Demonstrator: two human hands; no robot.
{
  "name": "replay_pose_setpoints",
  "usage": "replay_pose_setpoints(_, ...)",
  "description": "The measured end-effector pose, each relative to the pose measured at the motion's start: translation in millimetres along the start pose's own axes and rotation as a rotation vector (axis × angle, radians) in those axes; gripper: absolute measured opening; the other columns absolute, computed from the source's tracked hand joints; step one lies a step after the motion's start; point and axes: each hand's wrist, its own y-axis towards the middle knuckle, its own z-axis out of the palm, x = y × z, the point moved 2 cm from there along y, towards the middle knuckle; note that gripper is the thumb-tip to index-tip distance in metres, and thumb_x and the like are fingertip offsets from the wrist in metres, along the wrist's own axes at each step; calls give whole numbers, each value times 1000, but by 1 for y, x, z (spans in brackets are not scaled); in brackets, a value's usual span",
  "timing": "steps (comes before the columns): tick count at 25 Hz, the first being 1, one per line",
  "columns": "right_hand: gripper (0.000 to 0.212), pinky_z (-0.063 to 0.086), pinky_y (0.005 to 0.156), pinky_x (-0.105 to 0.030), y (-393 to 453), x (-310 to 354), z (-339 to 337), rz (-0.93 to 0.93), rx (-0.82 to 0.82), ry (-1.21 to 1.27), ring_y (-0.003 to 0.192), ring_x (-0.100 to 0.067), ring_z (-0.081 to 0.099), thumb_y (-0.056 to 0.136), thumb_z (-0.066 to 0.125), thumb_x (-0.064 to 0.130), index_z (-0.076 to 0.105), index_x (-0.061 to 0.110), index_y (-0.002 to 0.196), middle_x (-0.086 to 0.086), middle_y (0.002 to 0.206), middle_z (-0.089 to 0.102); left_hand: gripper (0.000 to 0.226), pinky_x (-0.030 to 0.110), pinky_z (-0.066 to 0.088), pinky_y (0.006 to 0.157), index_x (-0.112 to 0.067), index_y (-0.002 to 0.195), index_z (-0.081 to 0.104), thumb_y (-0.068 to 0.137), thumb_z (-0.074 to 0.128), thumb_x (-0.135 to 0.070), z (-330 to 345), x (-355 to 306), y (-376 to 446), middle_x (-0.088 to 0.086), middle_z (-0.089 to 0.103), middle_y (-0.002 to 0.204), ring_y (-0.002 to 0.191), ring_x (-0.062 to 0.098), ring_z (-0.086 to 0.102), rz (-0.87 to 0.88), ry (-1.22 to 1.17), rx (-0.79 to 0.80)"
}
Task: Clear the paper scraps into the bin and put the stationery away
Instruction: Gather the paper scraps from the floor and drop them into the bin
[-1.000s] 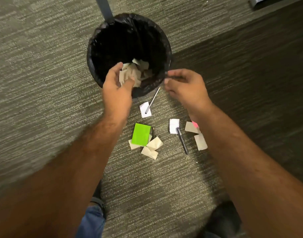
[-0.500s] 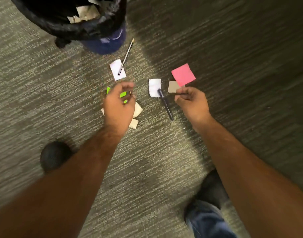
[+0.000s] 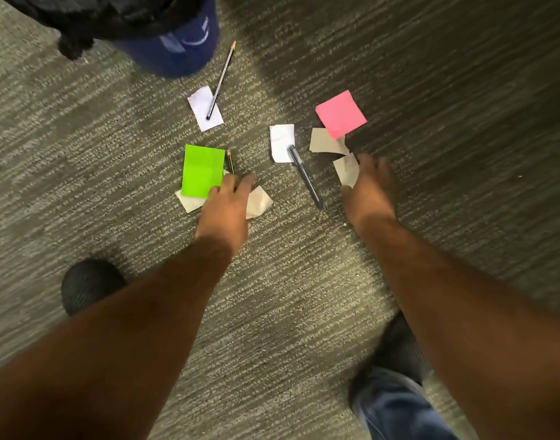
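Scraps lie on the carpet below the bin: the left hand, fingers loosely spread, covers beige ones by the green note. The right hand, also spread, touches another scrap. Best gather paper only; the pen and pencils lie among it.

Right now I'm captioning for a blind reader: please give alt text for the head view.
Both hands reach down to paper scraps on carpet: the left hand beside a green note, the right hand at a beige scrap. A pen, pencil, pink note and bin lie beyond.
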Motion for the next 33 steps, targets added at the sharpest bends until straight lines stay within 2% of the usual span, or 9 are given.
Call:
replay_pose_setpoints(5, 17, 41, 74, -24, 4, 1, -1, 101, 87, 98, 90, -22, 62, 94, 72, 5, 65, 18, 103, 1, 97, 61, 25, 40, 54, 95, -21, 104, 71, 85, 77, -6, 6, 11, -8, 1, 68, 110, 100, 20, 58, 77, -29, 48)
replay_pose_setpoints(8, 22, 49, 73, -24, 0, -10, -1, 33, 111, 72, 84, -23, 69, 91, 70, 2, 68, 22, 83, -3, 93, 71, 18, 41, 59, 92, -25, 98, 72, 88, 78, -11, 5, 23, -18, 0, 70, 105, 95, 16, 65, -12, -234, 65)
replay_pose_setpoints(10, 12, 54, 83, -27, -2, -12, -5, -59, 72, 49, 95, -24, 67, 89, 75, 6, 71, 17, 93, -7, 108, 68, 23, 32, 60, 83, -26, 101, 71, 86, 81, -11, 2, 19, -25, -7, 68, 97, 86, 9, 64, -64, -465, 68)
replay_pose_setpoints(14, 49, 46, 104, -31, 10, 4, -10, -79, 28, 34, 120, -23, 52, 90, 81, 17, 60, 13, 134, -8, 134, 52, 26, 20, 59, 76, -26, 101, 69, 84, 82, -11, -8, -15, -30, -9, 67, 96, 85, 5, 66, -136, -810, 64)
replay_pose_setpoints(17, 52, 50, 107, -32, 13, 20, -2, -87, 42, -32, 118, -23, 55, 88, 80, 5, 59, 12, 136, -9, 132, 55, 29, 21, 59, 89, -25, 107, 68, 83, 82, -17, 4, -31, -22, -11, 64, 105, 93, 4, 63, -53, -699, 72)
replay_pose_setpoints(22, 27, 49, 76, -23, 20, 14, -7, -30, 58, 64, 91, -16, 62, 91, 76, 3, 73, 15, 115, -4, 118, 69, 63, 42, 42, 119, -27, 140, 51, 84, 77, -41, 26, -29, -18, -6, 50, 135, 130, 15, 47, 84, -164, 98)
replay_pose_setpoints(25, 20, 58, 94, -25, 18, 11, -13, -93, 30, 211, 101, -8, 61, 91, 78, 12, 72, 20, 109, 2, 124, 59, 68, 44, 39, 120, -23, 151, 39, 94, 61, -54, 24, -24, -25, -1, 47, 144, 135, 18, 45, 103, -173, 47)
replay_pose_setpoints(29, 32, 39, 123, -40, 26, 28, -7, -405, 126, -41, 147, -17, 38, 89, 69, 0, 70, 29, 101, 5, 161, 41, 73, 46, 36, 123, -23, 158, 29, 94, 61, -38, 26, -11, -41, 2, 41, 154, 141, 19, 39, 192, -12, 109)
replay_pose_setpoints(33, 41, 39, 121, -51, 40, 47, 6, -496, 241, -223, 150, -30, 34, 94, 50, -5, 69, 18, 122, -5, 164, 37, 73, 46, 38, 122, -26, 155, 37, 91, 72, -26, 29, -3, -40, 2, 42, 154, 139, 22, 42, 156, 14, 160)
